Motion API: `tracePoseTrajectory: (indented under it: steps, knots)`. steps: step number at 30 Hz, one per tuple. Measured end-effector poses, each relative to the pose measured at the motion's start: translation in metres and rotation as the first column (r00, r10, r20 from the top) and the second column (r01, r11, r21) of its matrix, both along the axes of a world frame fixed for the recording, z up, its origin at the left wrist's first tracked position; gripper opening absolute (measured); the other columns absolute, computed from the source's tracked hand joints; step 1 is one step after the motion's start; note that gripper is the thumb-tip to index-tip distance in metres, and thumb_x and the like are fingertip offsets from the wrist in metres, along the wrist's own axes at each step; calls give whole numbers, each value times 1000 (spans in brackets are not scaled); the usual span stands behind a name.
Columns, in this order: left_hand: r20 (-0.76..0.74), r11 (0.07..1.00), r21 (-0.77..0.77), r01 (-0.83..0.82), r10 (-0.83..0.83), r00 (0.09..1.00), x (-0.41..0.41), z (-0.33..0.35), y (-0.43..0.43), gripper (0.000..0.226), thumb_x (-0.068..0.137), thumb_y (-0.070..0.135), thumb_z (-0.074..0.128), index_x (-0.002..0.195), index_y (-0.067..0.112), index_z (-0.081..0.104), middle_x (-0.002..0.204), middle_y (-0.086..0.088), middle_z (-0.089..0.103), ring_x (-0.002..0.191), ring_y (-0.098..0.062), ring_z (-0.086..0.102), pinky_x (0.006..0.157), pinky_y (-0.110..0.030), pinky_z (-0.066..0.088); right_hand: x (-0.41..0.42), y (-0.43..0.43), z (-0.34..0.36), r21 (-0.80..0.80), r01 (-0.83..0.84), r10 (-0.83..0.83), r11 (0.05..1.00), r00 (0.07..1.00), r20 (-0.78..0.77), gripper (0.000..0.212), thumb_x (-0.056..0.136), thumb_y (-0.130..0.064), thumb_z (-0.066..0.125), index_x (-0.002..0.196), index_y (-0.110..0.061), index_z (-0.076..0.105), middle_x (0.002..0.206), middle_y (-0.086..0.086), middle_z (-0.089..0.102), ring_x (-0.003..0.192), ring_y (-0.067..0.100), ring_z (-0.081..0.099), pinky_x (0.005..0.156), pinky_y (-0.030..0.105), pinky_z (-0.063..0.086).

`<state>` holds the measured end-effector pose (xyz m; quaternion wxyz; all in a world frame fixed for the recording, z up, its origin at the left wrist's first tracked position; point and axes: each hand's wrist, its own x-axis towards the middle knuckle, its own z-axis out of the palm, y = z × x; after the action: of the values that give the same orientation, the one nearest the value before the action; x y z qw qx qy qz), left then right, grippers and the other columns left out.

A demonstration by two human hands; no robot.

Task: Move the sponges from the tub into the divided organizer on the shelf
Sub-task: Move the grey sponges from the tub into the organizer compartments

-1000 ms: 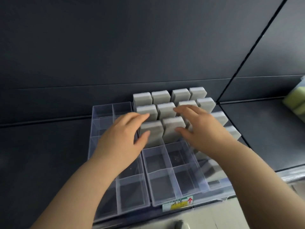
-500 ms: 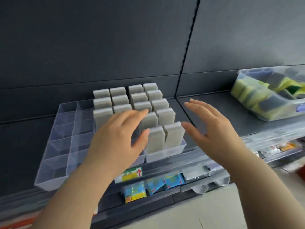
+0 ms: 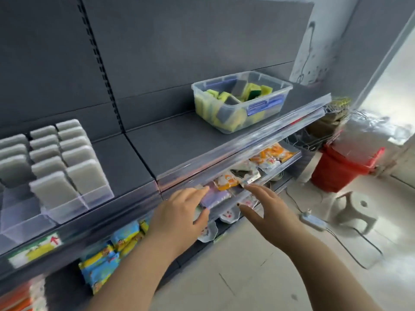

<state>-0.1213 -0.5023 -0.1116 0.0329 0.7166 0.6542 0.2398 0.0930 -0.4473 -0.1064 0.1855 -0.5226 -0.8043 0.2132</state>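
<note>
A clear plastic tub (image 3: 267, 110) stands on the dark shelf at the upper right, holding several yellow, green and grey sponges (image 3: 226, 97). At the far left the clear divided organizer (image 3: 96, 196) sits on the same shelf, with several grey sponges (image 3: 85, 176) standing upright in its compartments. My left hand (image 3: 179, 214) and my right hand (image 3: 267, 212) hover in front of the shelf edge, between organizer and tub. Both hands hold nothing and their fingers are spread.
Below the shelf edge (image 3: 224, 158) lie packaged goods (image 3: 226, 181) on lower shelves, with blue and yellow packets (image 3: 105, 263) further left. On the floor at the right stand a red bin (image 3: 341, 169), a white stool (image 3: 357, 212) and a power strip (image 3: 313, 219) with its cable.
The view has swung right, from the organizer towards the tub. Both hands have left the grey sponges and moved right, now in front of the shelf edge.
</note>
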Motion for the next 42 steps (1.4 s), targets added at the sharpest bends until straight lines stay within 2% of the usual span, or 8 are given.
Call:
tracePoseTrajectory:
  steps: [7, 15, 23, 28, 30, 34, 39, 42]
  knots:
    - [-54, 993, -59, 104, -107, 993, 48, -10, 48, 46, 91, 41, 43, 135, 31, 42, 122, 11, 54, 110, -13, 49, 83, -30, 44, 62, 11, -16, -19, 109, -109, 994, 994, -16, 53, 87, -51, 50, 136, -42, 33, 139, -19, 37, 116, -7, 35, 94, 15, 27]
    - [-3, 982, -125, 142, -144, 990, 69, -30, 141, 44, 91, 42, 44, 134, 35, 42, 127, 15, 51, 113, -10, 48, 83, -28, 44, 91, 90, -34, -87, 169, -170, 982, 985, 6, 53, 85, -54, 49, 134, -45, 32, 135, -18, 41, 117, -2, 41, 93, 17, 32]
    - [45, 970, 105, 219, -225, 973, 78, 19, 284, 39, 89, 28, 55, 128, 27, 54, 117, 9, 59, 108, -13, 54, 81, -31, 48, 97, 241, 12, 10, 170, -170, 985, 985, 8, 53, 84, -51, 53, 134, -42, 37, 133, -14, 46, 116, 4, 47, 96, 20, 35]
    - [18, 937, 256, 237, -250, 968, 70, 55, 346, 36, 84, 19, 63, 120, 18, 61, 106, 2, 65, 98, -16, 60, 72, -29, 52, 95, 306, 37, 111, 180, -166, 977, 979, -118, 45, 75, -63, 44, 118, -63, 32, 115, -27, 44, 105, -7, 47, 92, 22, 38]
    - [-4, 937, 273, 219, -227, 974, 65, 60, 363, 33, 85, 22, 60, 118, 18, 62, 104, 3, 64, 95, -14, 59, 70, -23, 48, 92, 326, 36, 116, 155, -135, 981, 978, -160, 39, 77, -60, 45, 112, -66, 31, 112, -27, 47, 104, -13, 46, 91, 19, 37]
    - [-63, 953, 259, 159, -148, 987, 55, 62, 395, 39, 86, 35, 42, 115, 20, 63, 105, 5, 63, 98, -11, 58, 70, -18, 44, 84, 371, 40, 134, 71, -40, 988, 974, -223, 38, 79, -57, 45, 116, -62, 35, 116, -22, 52, 111, -5, 48, 98, 27, 42]
    - [-106, 991, 132, -10, 24, 994, 41, 58, 441, 31, 84, 33, 58, 115, 30, 63, 112, 13, 60, 101, -11, 57, 65, -20, 42, 69, 459, 60, 174, -87, 129, 981, 960, -247, 39, 81, -53, 45, 119, -60, 37, 114, -29, 49, 108, -9, 48, 91, 14, 39]
    - [-118, 991, -6, -136, 134, 984, 31, 53, 466, 35, 87, 44, 51, 121, 45, 52, 120, 29, 44, 105, 6, 41, 72, -18, 37, 53, 529, 75, 192, -186, 233, 964, 936, -265, 40, 86, -38, 54, 125, -38, 49, 115, -16, 54, 104, 1, 52, 91, 22, 44]
